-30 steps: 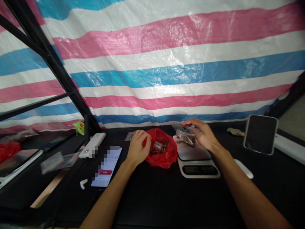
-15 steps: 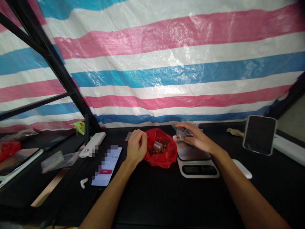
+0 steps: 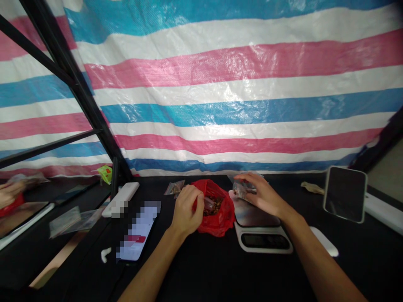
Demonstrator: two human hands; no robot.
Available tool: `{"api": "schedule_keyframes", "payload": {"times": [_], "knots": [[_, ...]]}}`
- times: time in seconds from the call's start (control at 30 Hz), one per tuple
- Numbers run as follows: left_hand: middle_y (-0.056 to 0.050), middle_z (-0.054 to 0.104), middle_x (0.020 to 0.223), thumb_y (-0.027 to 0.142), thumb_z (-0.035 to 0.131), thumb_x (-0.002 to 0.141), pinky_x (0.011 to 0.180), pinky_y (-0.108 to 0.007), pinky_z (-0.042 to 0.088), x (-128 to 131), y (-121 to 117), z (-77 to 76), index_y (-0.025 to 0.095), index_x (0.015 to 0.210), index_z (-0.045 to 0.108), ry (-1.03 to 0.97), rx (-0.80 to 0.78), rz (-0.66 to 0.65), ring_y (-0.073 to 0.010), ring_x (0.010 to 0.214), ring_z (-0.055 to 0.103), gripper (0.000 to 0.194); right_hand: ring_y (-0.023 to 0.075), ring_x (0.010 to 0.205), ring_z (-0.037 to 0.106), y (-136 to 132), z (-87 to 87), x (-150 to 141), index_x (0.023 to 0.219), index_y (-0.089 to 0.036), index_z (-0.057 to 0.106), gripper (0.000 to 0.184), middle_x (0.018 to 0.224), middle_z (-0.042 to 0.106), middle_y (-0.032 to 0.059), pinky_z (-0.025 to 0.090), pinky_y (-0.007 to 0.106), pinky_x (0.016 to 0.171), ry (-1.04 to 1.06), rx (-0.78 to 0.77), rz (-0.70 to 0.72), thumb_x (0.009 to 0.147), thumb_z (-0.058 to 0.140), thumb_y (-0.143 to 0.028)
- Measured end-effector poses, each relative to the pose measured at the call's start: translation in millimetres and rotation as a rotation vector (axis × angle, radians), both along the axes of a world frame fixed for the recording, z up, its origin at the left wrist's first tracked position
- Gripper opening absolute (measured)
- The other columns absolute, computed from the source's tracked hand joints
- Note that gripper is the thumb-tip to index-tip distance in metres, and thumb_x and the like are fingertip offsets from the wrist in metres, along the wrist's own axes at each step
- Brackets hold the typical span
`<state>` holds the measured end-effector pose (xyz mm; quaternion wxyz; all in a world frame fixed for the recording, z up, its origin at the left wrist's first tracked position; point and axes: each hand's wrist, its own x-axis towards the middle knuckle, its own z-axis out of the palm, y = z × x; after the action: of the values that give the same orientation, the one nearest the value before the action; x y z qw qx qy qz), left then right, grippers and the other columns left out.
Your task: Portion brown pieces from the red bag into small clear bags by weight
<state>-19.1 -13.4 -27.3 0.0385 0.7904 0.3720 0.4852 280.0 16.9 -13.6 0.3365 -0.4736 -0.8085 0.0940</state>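
**Left hand (image 3: 189, 212) closes on the red plastic bag (image 3: 217, 224)**

It has moved in to the bag's mouth, fingers pressed together beside a clear vial (image 3: 208, 204) among brown pieces (image 3: 214, 208), any grip hidden; the right hand (image 3: 262, 195) pinches a small zip bag (image 3: 241, 189) above the kitchen scale (image 3: 258, 241), further right.

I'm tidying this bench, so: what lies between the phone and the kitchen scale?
In the head view, a red plastic bag of brown pieces and the left hand lie between the phone and the kitchen scale.
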Motion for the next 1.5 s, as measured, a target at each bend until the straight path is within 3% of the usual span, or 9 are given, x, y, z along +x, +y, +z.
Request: {"api": "schedule_keyframes", "payload": {"times": [0.2,0.37,0.47,0.63,0.77,0.93,1.2,1.5], "knots": [[-0.005,0.060,0.081,0.018,0.042,0.102,0.077,-0.037,0.042,0.8,1.7,-3.4,0.022,0.083,0.054,0.007,-0.001,-0.006,-0.0209,0.081,0.055,0.022,0.0287,0.112,0.064,-3.1,7.6,-0.8,0.115,-0.026,0.069,0.053,0.116,0.071,0.0064,0.046,0.046,0.102,0.038,0.047,-0.006,0.068,0.057,-0.005],[-0.004,0.059,0.081,0.016,0.043,0.102,0.077,-0.036,0.041,-0.9,4.9,-2.3,0.021,0.083,0.054,-0.005,0.021,-0.001,-0.0198,0.081,0.054,0.022,0.0271,0.108,0.066,-1.8,0.7,-3.2,0.109,-0.025,0.071,0.045,0.112,0.072,0.0061,0.048,0.043,0.098,-0.005,0.005,-0.024,0.071,0.057,-0.005],[-0.004,0.058,0.081,0.016,0.043,0.102,0.076,-0.035,0.041,-3.8,7.6,-1.9,0.021,0.083,0.053,-0.033,0.038,0.006,-0.0191,0.081,0.053,0.022,0.0262,0.105,0.068,-0.9,-4.8,-2.9,0.117,-0.025,0.071,0.046,0.117,0.073,0.0061,0.051,0.041,0.095,0.022,-0.067,-0.053,0.075,0.060,-0.009],[-0.003,0.058,0.082,0.015,0.043,0.102,0.078,-0.035,0.041,-8.9,10.2,-2.6,0.020,0.083,0.053,-0.058,0.041,0.026,-0.0186,0.082,0.053,0.022,0.0282,0.101,0.070,0.4,-11.5,-1.9,0.125,-0.027,0.070,0.040,0.118,0.075,0.0079,0.054,0.042,0.089,-0.017,-0.111,-0.037,0.086,0.067,-0.029],[-0.003,0.058,0.081,0.016,0.043,0.102,0.079,-0.035,0.042,-9.8,9.9,-1.3,0.021,0.083,0.053,-0.056,0.047,0.034,-0.0187,0.081,0.053,0.022,0.0285,0.109,0.069,3.9,-17.5,-3.3,0.128,-0.028,0.069,0.046,0.122,0.074,0.0075,0.053,0.044,0.097,-0.055,-0.070,-0.038,0.083,0.064,-0.017],[-0.003,0.058,0.079,0.016,0.043,0.102,0.077,-0.034,0.041,-8.8,10.2,1.6,0.020,0.082,0.053,-0.043,0.057,0.036,-0.0188,0.079,0.053,0.023,0.0271,0.124,0.063,2.1,-16.2,-22.5,0.139,-0.030,0.061,0.050,0.130,0.071,0.0060,0.048,0.047,0.107,-0.014,0.089,-0.036,0.093,0.053,-0.014],[-0.003,0.058,0.080,0.015,0.044,0.101,0.076,-0.034,0.041,-12.4,12.4,0.3,0.020,0.081,0.053,-0.051,0.052,0.060,-0.0185,0.080,0.054,0.023,0.0270,0.117,0.063,-12.3,-3.0,-58.8,0.153,-0.032,0.047,0.059,0.128,0.071,0.0077,0.044,0.048,0.103,-0.158,0.231,0.027,0.098,0.053,-0.013],[-0.003,0.058,0.079,0.015,0.044,0.101,0.077,-0.034,0.041,-11.8,12.6,-0.4,0.021,0.082,0.052,-0.041,0.062,0.048,-0.0181,0.079,0.053,0.022,0.0268,0.102,0.063,-13.1,-15.3,-65.7,0.154,-0.030,0.046,0.056,0.108,0.074,0.0064,0.044,0.044,0.094,-0.235,0.171,0.005,0.101,0.056,-0.020]]}}
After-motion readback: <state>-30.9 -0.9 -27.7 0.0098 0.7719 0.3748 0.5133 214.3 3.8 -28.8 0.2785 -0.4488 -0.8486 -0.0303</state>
